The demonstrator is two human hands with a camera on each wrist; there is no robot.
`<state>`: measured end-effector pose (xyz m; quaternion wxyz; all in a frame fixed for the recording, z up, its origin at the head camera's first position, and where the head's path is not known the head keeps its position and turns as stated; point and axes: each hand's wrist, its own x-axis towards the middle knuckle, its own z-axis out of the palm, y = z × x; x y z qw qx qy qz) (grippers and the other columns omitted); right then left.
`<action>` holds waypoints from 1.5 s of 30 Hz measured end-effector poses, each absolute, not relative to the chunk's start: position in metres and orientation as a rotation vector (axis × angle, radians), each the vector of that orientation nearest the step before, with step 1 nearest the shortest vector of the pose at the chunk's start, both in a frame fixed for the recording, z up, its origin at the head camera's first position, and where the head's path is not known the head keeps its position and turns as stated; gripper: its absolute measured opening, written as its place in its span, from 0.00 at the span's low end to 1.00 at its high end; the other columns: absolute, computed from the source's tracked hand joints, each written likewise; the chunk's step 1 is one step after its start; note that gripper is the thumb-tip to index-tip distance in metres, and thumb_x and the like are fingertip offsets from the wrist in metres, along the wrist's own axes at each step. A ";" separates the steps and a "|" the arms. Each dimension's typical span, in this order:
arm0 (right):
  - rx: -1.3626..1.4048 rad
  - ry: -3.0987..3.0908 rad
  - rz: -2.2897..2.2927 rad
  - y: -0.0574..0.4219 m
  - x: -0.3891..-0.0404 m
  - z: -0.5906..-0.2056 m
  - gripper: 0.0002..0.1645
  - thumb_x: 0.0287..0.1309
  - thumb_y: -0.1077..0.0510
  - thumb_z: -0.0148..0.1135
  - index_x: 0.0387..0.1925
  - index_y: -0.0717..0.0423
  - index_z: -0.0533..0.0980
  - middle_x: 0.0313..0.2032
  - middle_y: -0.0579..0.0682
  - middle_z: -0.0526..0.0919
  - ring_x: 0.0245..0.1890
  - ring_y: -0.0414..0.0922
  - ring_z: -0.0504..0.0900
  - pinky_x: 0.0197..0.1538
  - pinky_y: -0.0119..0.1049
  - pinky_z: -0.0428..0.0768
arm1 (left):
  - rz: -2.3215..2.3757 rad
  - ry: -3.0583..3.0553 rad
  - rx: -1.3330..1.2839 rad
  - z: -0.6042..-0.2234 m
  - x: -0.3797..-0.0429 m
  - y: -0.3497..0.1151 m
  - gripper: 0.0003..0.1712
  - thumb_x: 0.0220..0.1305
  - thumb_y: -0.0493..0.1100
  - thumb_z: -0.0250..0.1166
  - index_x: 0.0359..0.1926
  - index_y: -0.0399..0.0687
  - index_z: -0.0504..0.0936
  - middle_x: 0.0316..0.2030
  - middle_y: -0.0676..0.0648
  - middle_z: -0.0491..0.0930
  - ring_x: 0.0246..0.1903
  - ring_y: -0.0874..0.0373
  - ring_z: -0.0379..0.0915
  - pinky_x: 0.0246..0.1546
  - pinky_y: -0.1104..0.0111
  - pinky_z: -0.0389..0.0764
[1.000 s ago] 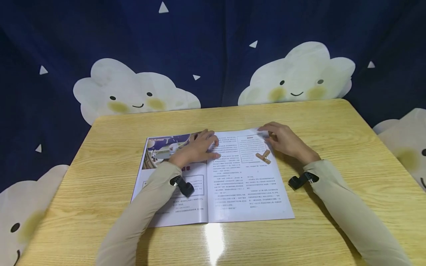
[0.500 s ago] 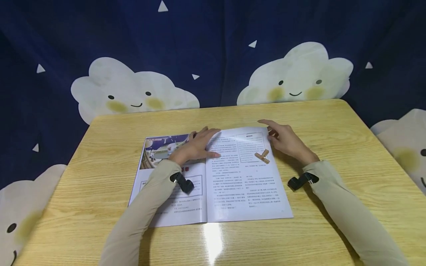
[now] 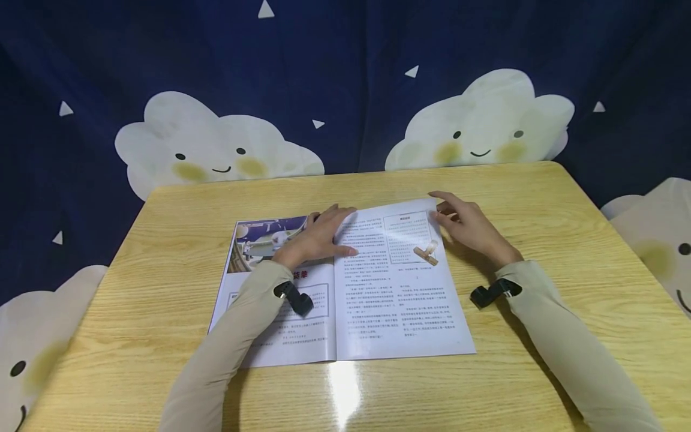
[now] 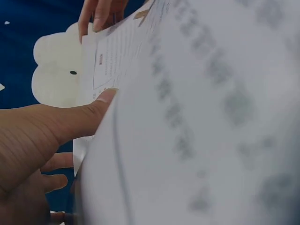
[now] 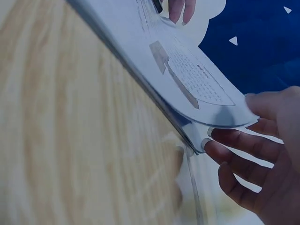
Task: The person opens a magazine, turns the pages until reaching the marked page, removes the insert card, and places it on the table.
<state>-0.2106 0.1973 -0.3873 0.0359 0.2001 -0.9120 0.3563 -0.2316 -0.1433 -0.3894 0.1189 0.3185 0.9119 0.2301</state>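
An open magazine (image 3: 399,300) lies on the wooden table, with printed text on both sides and a colour picture at the upper left. My left hand (image 3: 318,237) rests across the top of the spine, fingers extended; in the left wrist view its thumb (image 4: 89,115) touches the paper. At the top right corner, my right hand (image 3: 466,225) pinches the right page (image 5: 206,79), thumb above and fingers beneath. That corner curves up off the pages below, which show as a separate layer in the right wrist view.
The wooden table (image 3: 540,198) extends around the magazine on all sides. Behind it hangs a dark blue curtain (image 3: 356,72) with white clouds and triangles. Each wrist wears a black strap-on device (image 3: 488,294) over a beige sleeve.
My right hand has shifted slightly up and right, and the page corner has risen with it. The left hand's fingers have straightened and stay at the spine.
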 end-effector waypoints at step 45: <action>0.510 -2.972 1.073 0.197 -0.209 -0.388 0.21 0.68 0.61 0.55 0.60 0.64 0.71 0.50 0.64 0.79 0.46 0.59 0.81 0.48 0.53 0.78 | 0.957 2.674 0.994 -0.389 -0.229 -0.161 0.26 0.79 0.51 0.36 0.61 0.43 0.72 0.50 0.43 0.78 0.59 0.50 0.69 0.68 0.54 0.51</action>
